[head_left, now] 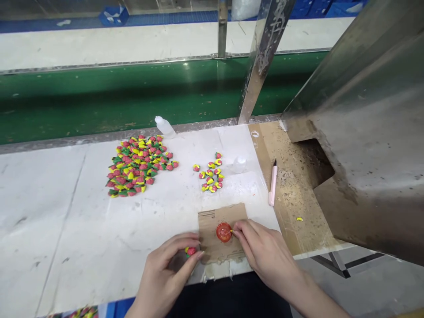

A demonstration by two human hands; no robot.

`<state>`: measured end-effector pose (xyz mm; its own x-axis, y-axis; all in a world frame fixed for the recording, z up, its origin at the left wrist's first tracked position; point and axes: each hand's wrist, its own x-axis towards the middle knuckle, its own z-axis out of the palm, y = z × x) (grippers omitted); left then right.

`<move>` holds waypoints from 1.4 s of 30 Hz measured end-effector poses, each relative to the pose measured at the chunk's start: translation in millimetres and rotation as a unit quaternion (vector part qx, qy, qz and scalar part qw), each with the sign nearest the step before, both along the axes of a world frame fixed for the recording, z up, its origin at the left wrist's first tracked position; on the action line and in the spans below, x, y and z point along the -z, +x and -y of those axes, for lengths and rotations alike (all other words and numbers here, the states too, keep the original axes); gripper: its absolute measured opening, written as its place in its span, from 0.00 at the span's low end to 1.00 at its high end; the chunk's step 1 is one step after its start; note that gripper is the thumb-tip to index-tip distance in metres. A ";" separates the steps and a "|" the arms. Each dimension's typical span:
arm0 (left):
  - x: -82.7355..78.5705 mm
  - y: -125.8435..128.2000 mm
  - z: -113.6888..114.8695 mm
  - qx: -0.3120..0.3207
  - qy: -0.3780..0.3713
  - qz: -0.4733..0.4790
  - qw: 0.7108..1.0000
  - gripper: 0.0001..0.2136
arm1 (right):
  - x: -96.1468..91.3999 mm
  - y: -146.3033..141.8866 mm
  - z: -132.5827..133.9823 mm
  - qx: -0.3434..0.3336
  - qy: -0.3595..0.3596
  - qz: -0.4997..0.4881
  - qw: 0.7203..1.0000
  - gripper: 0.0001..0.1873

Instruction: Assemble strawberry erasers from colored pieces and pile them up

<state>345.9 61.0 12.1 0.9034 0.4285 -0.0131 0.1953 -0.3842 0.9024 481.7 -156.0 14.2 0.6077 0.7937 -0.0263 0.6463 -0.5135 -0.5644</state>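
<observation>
Between its thumb and fingers my left hand holds a small red, green and yellow strawberry-like piece, just left of the cardboard square. My right hand pinches a tiny yellow piece at the right rim of a small red dish. The dish holds a clear, shiny substance and stands on the cardboard square. Beyond the cardboard lies a small group of similar strawberry-like pieces. A much larger pile of them spreads to the left.
A white squeeze bottle lies by the table's back edge, and a clear plastic cap-like object is right of the small group. On the brown board to the right are a pink pen and a yellow bit. A metal panel rises at right.
</observation>
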 end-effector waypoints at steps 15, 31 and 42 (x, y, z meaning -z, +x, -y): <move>-4.9 11.1 5.3 -0.022 -0.193 -0.010 0.981 0.05 | -6.1 12.0 -9.8 -0.025 -0.064 0.010 0.998 0.10; -1.2 13.5 7.1 0.167 -0.126 -0.029 0.977 0.10 | -16.9 18.5 -13.9 -0.066 -0.083 -0.007 0.994 0.09; -1.9 11.3 9.0 -0.007 -0.274 0.025 0.961 0.12 | -10.4 5.7 2.7 -0.032 -0.034 -0.116 0.992 0.12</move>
<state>357.1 52.0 14.0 0.9034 0.3812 -0.1963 0.1476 0.1534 0.9771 487.4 -158.7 24.7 0.5271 0.8221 -0.2153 0.5353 -0.5179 -0.6672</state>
